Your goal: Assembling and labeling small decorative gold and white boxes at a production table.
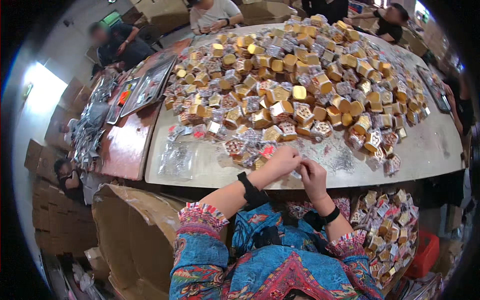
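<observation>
My left hand [282,160] and my right hand [313,180] meet at the front edge of the pale table [225,176]. Both have their fingertips pinched together; a small pale bit shows below them, too small to name. Just beyond my left hand lie clear-wrapped packets with patterned sides and a red piece [268,151]. A large heap of small gold-topped boxes [300,93], many in clear wrap, covers the middle and far part of the table. Flat clear plastic bags [176,161] lie to the left, and thin silvery strips [343,160] to the right.
An open cardboard box [131,235] stands at my lower left. On my right, a container full of wrapped packets [387,232] sits beside a red plastic bin [424,254]. Metal trays [150,86] rest on a reddish side table [125,152]. Several people work around the tables.
</observation>
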`<state>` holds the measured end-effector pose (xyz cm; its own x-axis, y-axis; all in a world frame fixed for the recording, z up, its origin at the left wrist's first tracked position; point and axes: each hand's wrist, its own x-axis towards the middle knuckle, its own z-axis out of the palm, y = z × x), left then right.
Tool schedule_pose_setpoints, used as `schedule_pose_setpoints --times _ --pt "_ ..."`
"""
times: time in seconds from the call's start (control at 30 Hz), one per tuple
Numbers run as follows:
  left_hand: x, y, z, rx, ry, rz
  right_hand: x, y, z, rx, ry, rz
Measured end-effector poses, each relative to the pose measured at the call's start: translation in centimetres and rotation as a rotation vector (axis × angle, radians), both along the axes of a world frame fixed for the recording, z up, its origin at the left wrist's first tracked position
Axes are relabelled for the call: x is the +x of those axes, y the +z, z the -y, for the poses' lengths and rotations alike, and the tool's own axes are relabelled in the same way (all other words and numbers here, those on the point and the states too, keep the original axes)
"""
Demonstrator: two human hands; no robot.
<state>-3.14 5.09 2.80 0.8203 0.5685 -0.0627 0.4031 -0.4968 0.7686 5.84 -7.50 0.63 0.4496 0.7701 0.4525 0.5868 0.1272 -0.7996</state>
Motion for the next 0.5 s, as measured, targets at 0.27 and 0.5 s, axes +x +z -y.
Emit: schedule_pose_setpoints --times 0.27,0.5 --pt "1.8 3.6 -4.7 0.640 0.301 -0.027 0.2 -1.4 -0.3 -0.086 -0.029 -0.239" --pt "2.4 -0.3 -10.6 0.749 0.410 -0.081 -0.7 -0.6 -1.0 -0.051 0.013 -0.306"
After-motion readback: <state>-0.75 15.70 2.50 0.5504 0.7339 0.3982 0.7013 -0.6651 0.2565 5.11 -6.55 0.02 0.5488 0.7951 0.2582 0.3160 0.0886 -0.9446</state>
